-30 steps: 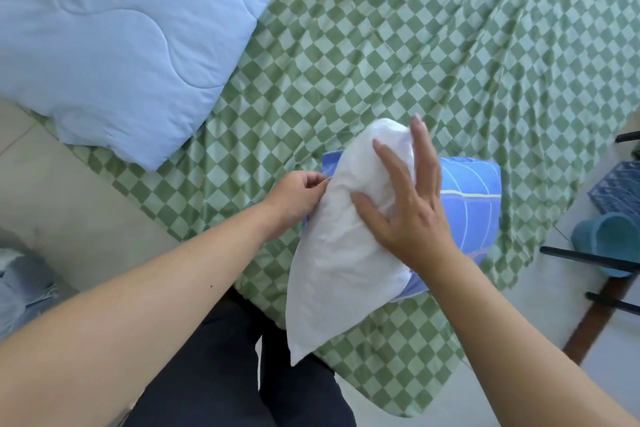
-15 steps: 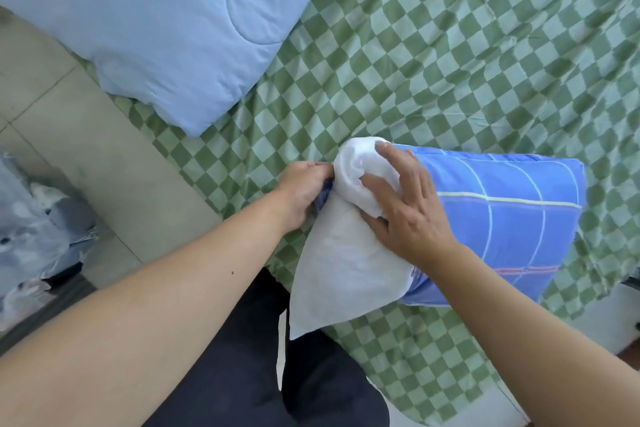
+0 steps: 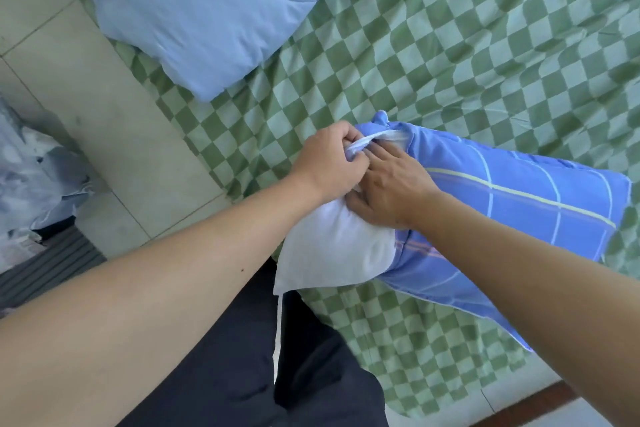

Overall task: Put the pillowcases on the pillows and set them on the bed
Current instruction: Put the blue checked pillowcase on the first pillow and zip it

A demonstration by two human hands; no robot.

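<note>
A white pillow [image 3: 332,250] lies at the near edge of the bed, most of it inside a blue pillowcase [image 3: 519,204] with pale grid lines. Its near corner still sticks out of the case's opening. My left hand [image 3: 329,159] grips the edge of the pillowcase opening together with a fold of white fabric at the upper corner. My right hand [image 3: 388,187] presses on the white pillow right at the opening, its fingertips tucked toward the left hand.
The bed carries a green and white checked sheet [image 3: 450,45]. A folded light blue quilt [image 3: 194,0] lies at the far left. Beige floor tiles [image 3: 104,135] and a heap of grey-blue cloth [image 3: 31,177] are on the left. My dark trousers are below.
The pillow has gone further into the blue case, with less white showing. My right hand slid from the pillow's top toward the opening, and both hands now meet at the upper corner.
</note>
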